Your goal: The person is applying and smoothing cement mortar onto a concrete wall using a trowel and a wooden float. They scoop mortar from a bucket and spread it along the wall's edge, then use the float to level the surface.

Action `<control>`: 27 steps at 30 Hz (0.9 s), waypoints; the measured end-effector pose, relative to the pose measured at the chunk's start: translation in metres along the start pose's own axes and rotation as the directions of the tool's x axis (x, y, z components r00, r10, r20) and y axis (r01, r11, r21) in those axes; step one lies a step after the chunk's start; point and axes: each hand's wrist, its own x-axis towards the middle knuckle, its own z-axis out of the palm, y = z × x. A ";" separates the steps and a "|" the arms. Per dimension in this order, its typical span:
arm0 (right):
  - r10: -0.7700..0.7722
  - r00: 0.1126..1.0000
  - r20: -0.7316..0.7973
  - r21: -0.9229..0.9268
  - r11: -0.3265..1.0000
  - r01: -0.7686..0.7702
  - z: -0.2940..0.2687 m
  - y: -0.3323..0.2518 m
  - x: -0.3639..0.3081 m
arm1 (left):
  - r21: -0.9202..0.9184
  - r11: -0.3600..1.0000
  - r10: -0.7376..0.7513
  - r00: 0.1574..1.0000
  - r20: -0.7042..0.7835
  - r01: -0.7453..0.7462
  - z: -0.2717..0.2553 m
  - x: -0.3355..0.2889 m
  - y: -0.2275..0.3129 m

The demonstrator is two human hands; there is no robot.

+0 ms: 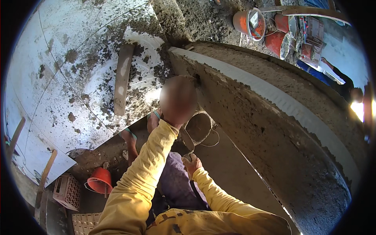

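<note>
My left hand [178, 100] reaches forward at the end of a yellow sleeve, beside the near end of a mortar-smeared wall [250, 117]. A blur covers its fingers, so their pose and anything in them are hidden. Closer to my body, my right hand [191, 166] is closed in front of my purple trousers [175, 184]. Its fingers wrap round a small greyish thing whose kind I cannot make out. Just beyond that hand stands a bucket [198, 127] with a thin wire handle, partly hidden by my left hand and arm.
A wooden board [123, 80] lies on a white, mortar-spattered sheet [88, 84] at left. Below it are a red bucket [100, 179] and a brown crate [67, 192]. Several buckets, one orange [241, 22], stand beyond the wall. Another person [337, 80] is at far right.
</note>
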 end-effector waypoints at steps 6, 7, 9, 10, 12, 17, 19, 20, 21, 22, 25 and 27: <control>0.018 1.000 0.001 -0.042 0.999 -0.018 0.001 0.003 -0.001 | 0.018 1.000 -0.007 0.999 -0.042 0.008 0.007 -0.009 0.003; 0.016 1.000 0.003 -0.047 0.999 -0.016 0.002 0.004 0.000 | 0.027 1.000 0.013 0.998 -0.058 -0.012 0.009 -0.010 0.003; 0.011 1.000 -0.003 -0.061 0.998 -0.012 0.002 0.005 -0.001 | 0.045 0.999 0.029 0.997 -0.072 -0.026 0.013 -0.010 0.009; 0.009 1.000 -0.007 -0.069 0.998 -0.009 0.002 0.005 -0.001 | 0.054 0.998 0.037 0.996 -0.079 -0.033 0.014 -0.010 0.013; -0.007 1.000 -0.012 -0.068 0.998 0.006 0.004 0.012 0.000 | 0.071 0.997 0.048 0.996 -0.070 -0.043 0.013 -0.007 0.023; 0.021 1.000 -0.005 -0.073 0.997 -0.021 0.005 0.012 -0.003 | 0.121 0.958 0.278 0.950 -0.145 -0.262 0.002 -0.001 0.052; 0.004 1.000 -0.008 -0.099 0.995 -0.005 0.005 0.023 0.002 | 0.185 0.933 0.331 0.938 -0.105 -0.309 -0.006 -0.005 0.077; -0.011 1.000 -0.021 -0.115 0.993 0.008 0.004 0.025 0.004 | 0.211 0.918 0.358 0.930 -0.080 -0.335 -0.009 -0.007 0.091; -0.023 0.999 -0.028 -0.133 0.991 0.019 0.004 0.026 0.005 | 0.082 0.915 0.401 0.912 -0.081 -0.395 -0.012 -0.009 0.105; -0.036 0.999 -0.036 -0.150 0.988 0.030 0.004 0.027 0.005 | -0.050 0.893 0.442 0.893 -0.087 -0.447 -0.016 -0.011 0.113; -0.028 1.000 -0.002 -0.121 0.992 0.028 0.006 -0.001 -0.009 | 0.134 0.917 0.397 0.835 -0.381 -0.375 -0.075 -0.017 0.123; -0.328 0.941 -0.083 -0.221 0.927 0.304 0.007 -0.001 0.000 | -0.164 0.887 0.294 0.802 -0.521 -0.432 -0.140 -0.008 0.105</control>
